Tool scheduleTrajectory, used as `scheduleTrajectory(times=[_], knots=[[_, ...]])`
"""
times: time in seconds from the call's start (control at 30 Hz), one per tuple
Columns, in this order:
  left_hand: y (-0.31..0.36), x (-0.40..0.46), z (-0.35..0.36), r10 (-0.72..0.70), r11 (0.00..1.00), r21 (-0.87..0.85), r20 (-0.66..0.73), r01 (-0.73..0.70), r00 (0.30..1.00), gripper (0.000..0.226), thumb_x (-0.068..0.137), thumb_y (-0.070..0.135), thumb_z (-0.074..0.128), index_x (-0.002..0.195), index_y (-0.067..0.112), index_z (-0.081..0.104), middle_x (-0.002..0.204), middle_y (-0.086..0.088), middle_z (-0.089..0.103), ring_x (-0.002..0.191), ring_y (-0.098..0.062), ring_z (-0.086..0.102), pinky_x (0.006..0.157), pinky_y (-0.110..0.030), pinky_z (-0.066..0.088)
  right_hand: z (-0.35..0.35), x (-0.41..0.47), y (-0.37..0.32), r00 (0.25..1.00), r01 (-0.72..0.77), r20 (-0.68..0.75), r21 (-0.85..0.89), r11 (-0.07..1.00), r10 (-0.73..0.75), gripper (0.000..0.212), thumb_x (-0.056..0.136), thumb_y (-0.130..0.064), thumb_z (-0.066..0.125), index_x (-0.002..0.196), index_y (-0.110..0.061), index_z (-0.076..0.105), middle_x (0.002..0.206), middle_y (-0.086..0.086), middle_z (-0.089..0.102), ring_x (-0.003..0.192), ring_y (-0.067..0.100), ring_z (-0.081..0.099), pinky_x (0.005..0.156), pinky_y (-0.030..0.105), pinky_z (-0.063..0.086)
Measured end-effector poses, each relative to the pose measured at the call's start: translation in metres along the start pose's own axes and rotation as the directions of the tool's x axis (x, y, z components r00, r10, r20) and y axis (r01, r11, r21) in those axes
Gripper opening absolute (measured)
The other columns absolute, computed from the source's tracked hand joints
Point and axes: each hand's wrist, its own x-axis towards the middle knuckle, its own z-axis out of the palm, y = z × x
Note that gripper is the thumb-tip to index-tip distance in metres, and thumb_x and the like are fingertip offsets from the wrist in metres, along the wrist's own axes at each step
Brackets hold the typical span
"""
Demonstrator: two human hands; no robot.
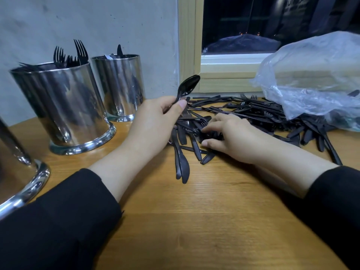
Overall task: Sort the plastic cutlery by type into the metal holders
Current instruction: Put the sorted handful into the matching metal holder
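- My left hand point(155, 117) holds a black plastic spoon point(187, 87) by its handle, fingers curled round it and thumb pressed along the side; the bowl points up and to the right, above the counter point(204, 211).
- My right hand point(231, 137) lies on the near edge of the cutlery pile point(253, 115), fingers bent and spread narrowly over a few black pieces, thumb tip against the pile; I cannot tell whether it has any piece gripped.
- The pile is a loose tangle of black knives, forks and spoons on the wooden counter, running from my right hand back toward the window frame point(188, 45) and under a clear plastic bag point(311, 75) on the right.
- A pair of knives point(182, 162) juts out of the pile toward me.
- The fork holder point(64, 108), a shiny metal cylinder, stands to the left with fork tines sticking up from it.
- A second metal holder point(120, 86) stands behind it near the wall, with a knife tip showing above its rim.
- A third holder point(17, 172) is cut off by the left edge; its contents are out of sight.
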Motion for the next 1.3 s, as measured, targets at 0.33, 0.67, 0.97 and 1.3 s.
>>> scheduleTrajectory(times=[0.33, 0.67, 0.97, 1.3], knots=[[0.004, -0.001, -0.001, -0.018, 0.997, 0.079, 0.001, 0.018, 1.000, 0.048, 0.106, 0.042, 0.046, 0.086, 0.001, 0.062, 0.059, 0.003, 0.036, 0.054, -0.009, 0.035, 0.056, -0.031, 0.028, 0.003, -0.003, -0.004, 0.997, -0.020, -0.072, -0.093, 0.995, 0.014, 0.017, 0.096, -0.035, 0.060, 0.111, -0.035, 0.068, 0.101, -0.011, 0.065, 0.109, 0.019, 0.057, 0.090, 0.037, 0.033], [-0.007, 0.009, -0.015, 0.115, 0.984, 0.150, -0.102, -0.099, 0.988, 0.039, 0.109, 0.031, 0.044, 0.098, 0.000, 0.065, 0.075, -0.019, 0.057, 0.073, -0.032, 0.053, 0.069, -0.045, 0.043, -0.017, -0.015, -0.007, 0.973, 0.117, -0.229, 0.509, 0.853, 0.004, 0.025, 0.094, -0.031, 0.066, 0.076, -0.014, 0.063, 0.068, 0.004, 0.056, 0.058, 0.008, 0.047, 0.057, 0.022, 0.036], [-0.003, 0.000, -0.011, 0.214, 0.953, 0.174, 0.193, -0.248, 0.957, 0.023, 0.108, 0.029, 0.047, 0.089, 0.039, 0.055, 0.065, 0.017, 0.054, 0.065, 0.003, 0.050, 0.058, -0.019, 0.033, -0.009, -0.006, -0.020, 0.989, 0.073, -0.090, 0.986, 0.149, 0.113, 0.019, 0.097, -0.025, 0.065, 0.079, -0.017, 0.063, 0.074, 0.003, 0.052, 0.070, 0.013, 0.043, 0.067, 0.029, 0.033], [-0.006, 0.002, -0.011, 0.120, 0.974, 0.149, 0.303, -0.171, 0.945, 0.031, 0.096, 0.048, 0.060, 0.118, 0.027, 0.068, 0.084, 0.010, 0.069, 0.078, -0.006, 0.061, 0.074, -0.024, 0.047, -0.009, -0.006, -0.046, 0.947, 0.097, -0.100, 0.995, 0.026, 0.306, 0.027, 0.100, -0.023, 0.060, 0.075, -0.012, 0.064, 0.069, 0.003, 0.062, 0.062, 0.012, 0.050, 0.064, 0.026, 0.039]])
